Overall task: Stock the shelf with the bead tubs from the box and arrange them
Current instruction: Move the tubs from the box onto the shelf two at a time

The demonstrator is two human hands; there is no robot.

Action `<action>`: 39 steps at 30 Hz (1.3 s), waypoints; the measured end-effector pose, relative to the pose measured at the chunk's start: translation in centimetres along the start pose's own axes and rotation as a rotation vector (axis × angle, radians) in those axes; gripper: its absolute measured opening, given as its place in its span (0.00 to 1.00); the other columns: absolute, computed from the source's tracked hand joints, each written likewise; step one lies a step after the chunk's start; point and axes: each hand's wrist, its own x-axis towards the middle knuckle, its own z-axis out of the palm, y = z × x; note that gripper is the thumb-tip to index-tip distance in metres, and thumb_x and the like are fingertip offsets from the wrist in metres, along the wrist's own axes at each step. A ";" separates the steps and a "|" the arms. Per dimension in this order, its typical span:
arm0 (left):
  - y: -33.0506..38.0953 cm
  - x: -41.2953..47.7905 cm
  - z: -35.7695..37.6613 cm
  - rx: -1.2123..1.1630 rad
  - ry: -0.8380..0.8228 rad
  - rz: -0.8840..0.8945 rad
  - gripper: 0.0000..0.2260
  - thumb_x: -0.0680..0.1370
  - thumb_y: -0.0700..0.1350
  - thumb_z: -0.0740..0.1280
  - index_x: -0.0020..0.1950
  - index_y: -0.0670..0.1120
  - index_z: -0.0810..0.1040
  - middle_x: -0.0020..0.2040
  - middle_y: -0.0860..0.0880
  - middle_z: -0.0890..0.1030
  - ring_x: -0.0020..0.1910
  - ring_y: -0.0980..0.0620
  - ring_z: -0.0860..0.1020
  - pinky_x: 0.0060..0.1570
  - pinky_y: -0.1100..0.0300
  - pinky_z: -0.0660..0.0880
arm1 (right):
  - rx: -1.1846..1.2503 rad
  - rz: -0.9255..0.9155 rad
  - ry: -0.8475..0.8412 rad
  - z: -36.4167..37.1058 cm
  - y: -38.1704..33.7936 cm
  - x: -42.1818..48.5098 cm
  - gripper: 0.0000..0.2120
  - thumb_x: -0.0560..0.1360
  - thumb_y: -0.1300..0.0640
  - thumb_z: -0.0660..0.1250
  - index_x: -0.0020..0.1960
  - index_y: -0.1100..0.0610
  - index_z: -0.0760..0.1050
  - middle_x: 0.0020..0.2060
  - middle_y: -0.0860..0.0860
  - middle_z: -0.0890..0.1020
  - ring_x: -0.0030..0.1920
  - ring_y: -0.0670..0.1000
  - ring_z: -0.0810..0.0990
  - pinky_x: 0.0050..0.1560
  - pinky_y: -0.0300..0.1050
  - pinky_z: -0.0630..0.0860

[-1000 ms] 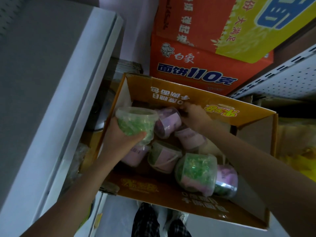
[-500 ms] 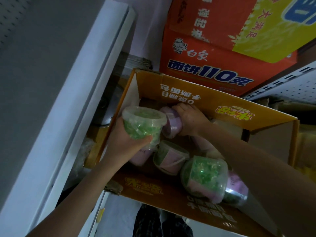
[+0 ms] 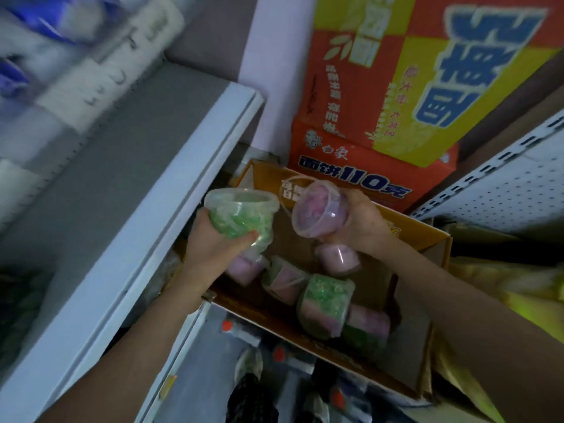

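1. two hands hang above the box, one tub in each. the left hand [image 3: 213, 250] wraps its fingers and thumb round the body of the green tub [image 3: 241, 213], which sits upright with its lid on top, just beside the shelf edge.
2. the right hand [image 3: 358, 224] clasps the pink tub [image 3: 317, 212] round its base, tilted so the lid faces the camera. one tub per hand looks like a way to halve the trips.
3. below them the box [image 3: 378, 279] stands open. about five more tubs [image 3: 325, 303] lie inside on their sides, touching one another, green and pink mixed, so most of the stock is not yet out.
4. left of the box runs the shelf [image 3: 146, 245], a grey board with a white front lip. the green tub is nearest it and will likely go on first, set upright.
5. farther along that shelf sit some white and blue packs [image 3: 61, 56], too blurred to name. behind the box a red and yellow carton [image 3: 366, 141] stands by the wall.
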 end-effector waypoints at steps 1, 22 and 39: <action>1.1 -1.1 -0.4 -0.010 0.033 0.000 0.33 0.65 0.45 0.78 0.65 0.47 0.66 0.52 0.55 0.72 0.52 0.56 0.72 0.47 0.64 0.68 | 0.003 0.008 0.024 -1.1 -1.0 -0.8 0.44 0.56 0.47 0.82 0.66 0.57 0.68 0.57 0.51 0.75 0.58 0.51 0.74 0.58 0.45 0.72; 18.8 -21.8 -19.6 -0.106 0.648 0.350 0.34 0.64 0.48 0.78 0.65 0.40 0.67 0.59 0.45 0.76 0.55 0.49 0.75 0.51 0.59 0.70 | 0.690 -0.213 0.334 -22.4 -23.0 -13.3 0.43 0.55 0.49 0.82 0.66 0.55 0.69 0.59 0.48 0.77 0.58 0.48 0.77 0.59 0.43 0.74; 22.9 -32.0 -39.9 -0.087 1.090 0.541 0.33 0.64 0.51 0.78 0.63 0.42 0.69 0.55 0.50 0.76 0.54 0.53 0.75 0.51 0.61 0.69 | 0.811 -0.593 0.192 -27.6 -47.1 -14.7 0.35 0.60 0.52 0.81 0.62 0.56 0.71 0.53 0.49 0.78 0.51 0.49 0.78 0.46 0.39 0.77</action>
